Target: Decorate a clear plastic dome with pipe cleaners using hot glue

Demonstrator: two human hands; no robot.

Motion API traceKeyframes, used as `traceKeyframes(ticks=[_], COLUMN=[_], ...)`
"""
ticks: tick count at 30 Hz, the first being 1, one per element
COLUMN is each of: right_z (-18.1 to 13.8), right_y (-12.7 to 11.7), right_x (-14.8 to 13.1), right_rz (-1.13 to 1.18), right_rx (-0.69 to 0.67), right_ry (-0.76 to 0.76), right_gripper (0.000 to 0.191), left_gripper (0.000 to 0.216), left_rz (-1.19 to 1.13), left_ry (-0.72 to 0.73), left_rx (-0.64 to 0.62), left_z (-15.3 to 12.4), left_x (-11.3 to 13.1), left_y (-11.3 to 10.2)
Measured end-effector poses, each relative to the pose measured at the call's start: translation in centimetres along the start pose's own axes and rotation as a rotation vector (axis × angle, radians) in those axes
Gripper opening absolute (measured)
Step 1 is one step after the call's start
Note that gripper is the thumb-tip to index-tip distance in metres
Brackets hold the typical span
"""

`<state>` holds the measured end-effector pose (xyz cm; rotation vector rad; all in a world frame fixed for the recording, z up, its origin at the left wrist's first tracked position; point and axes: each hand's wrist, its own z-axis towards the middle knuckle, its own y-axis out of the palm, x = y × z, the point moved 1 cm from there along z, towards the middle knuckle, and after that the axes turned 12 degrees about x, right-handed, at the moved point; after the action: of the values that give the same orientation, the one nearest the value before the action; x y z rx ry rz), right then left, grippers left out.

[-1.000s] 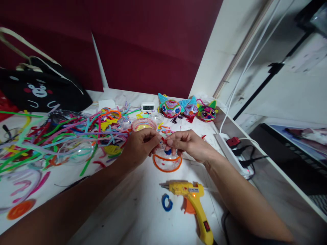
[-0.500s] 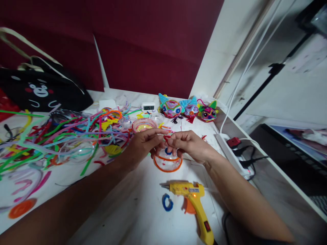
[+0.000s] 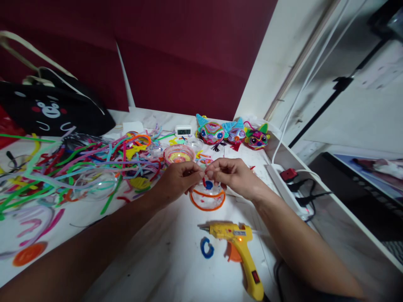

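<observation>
My left hand (image 3: 176, 181) and my right hand (image 3: 231, 176) meet fingertip to fingertip over a clear plastic dome (image 3: 208, 197) rimmed with orange pipe cleaner. Both pinch a short red pipe cleaner piece (image 3: 204, 181) between them. A blue piece shows inside the dome. Just in front lies a yellow hot glue gun (image 3: 241, 249) with its light on, and a blue pipe cleaner curl (image 3: 207, 248) rests to its left.
A heap of coloured pipe cleaners (image 3: 78, 165) covers the left of the white table (image 3: 163, 268). Three finished pipe cleaner masks (image 3: 233, 134) and a small digital clock (image 3: 183, 131) stand at the back. A power strip (image 3: 288, 186) runs along the right edge. A black bag (image 3: 52, 111) sits back left.
Both hands have dropped slightly toward the dome and their fingertips have closed together on the red piece. The rest of the table is unchanged.
</observation>
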<state>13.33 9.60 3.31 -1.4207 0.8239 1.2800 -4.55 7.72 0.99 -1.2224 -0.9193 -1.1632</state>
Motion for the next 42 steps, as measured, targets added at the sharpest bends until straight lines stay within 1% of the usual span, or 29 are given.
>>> traceKeyframes(ticks=[5, 9, 14, 17, 19, 21, 24, 27, 30, 34, 39, 42], right_z=[0.0, 0.1, 0.2, 0.2, 0.2, 0.1, 0.1, 0.2, 0.2, 0.3, 0.1, -0.1], right_y=[0.0, -0.1, -0.3, -0.5, -0.8, -1.2, -1.8, -2.0, -2.0, -1.9, -1.3, -0.6], right_x=[0.2, 0.4, 0.7, 1.0, 1.2, 1.4, 1.4, 1.3, 1.3, 1.4, 1.2, 1.1], right_rz=[-0.049, -0.056, -0.097, -0.120, -0.178, -0.291, -0.479, -0.574, -0.623, -0.660, -0.657, -0.668], right_rx=[-0.022, -0.002, 0.008, -0.051, -0.118, -0.152, -0.111, -0.072, -0.050, -0.049, -0.116, -0.132], right_ry=[0.032, 0.058, 0.072, 0.071, 0.015, -0.064, -0.138, -0.166, -0.188, -0.204, -0.191, -0.215], right_gripper=[0.007, 0.005, 0.004, 0.003, 0.005, 0.008, 0.012, 0.013, 0.013, 0.012, 0.009, 0.012], left_gripper=[0.027, 0.022, 0.021, 0.018, 0.017, 0.017, 0.017, 0.018, 0.018, 0.018, 0.020, 0.020], left_rz=[0.006, -0.019, 0.137, 0.189, 0.228, 0.324, 0.503, 0.631, 0.699, 0.708, 0.700, 0.691], left_ry=[-0.007, -0.031, -0.050, -0.052, -0.017, 0.060, 0.204, 0.283, 0.293, 0.276, 0.258, 0.283], left_rx=[-0.030, 0.008, -0.059, -0.078, -0.099, -0.115, -0.144, -0.188, -0.225, -0.255, -0.267, -0.273], left_z=[0.0, 0.1, 0.0, -0.1, -0.1, -0.1, 0.0, -0.1, -0.2, -0.4, -0.4, -0.3], left_x=[-0.1, -0.3, -0.4, -0.4, -0.5, -0.6, -1.0, -1.3, -1.3, -1.2, -1.3, -1.5], left_y=[0.3, 0.4, 0.6, 0.6, 0.5, 0.4, 0.4, 0.5, 0.7, 0.8, 0.7, 0.8])
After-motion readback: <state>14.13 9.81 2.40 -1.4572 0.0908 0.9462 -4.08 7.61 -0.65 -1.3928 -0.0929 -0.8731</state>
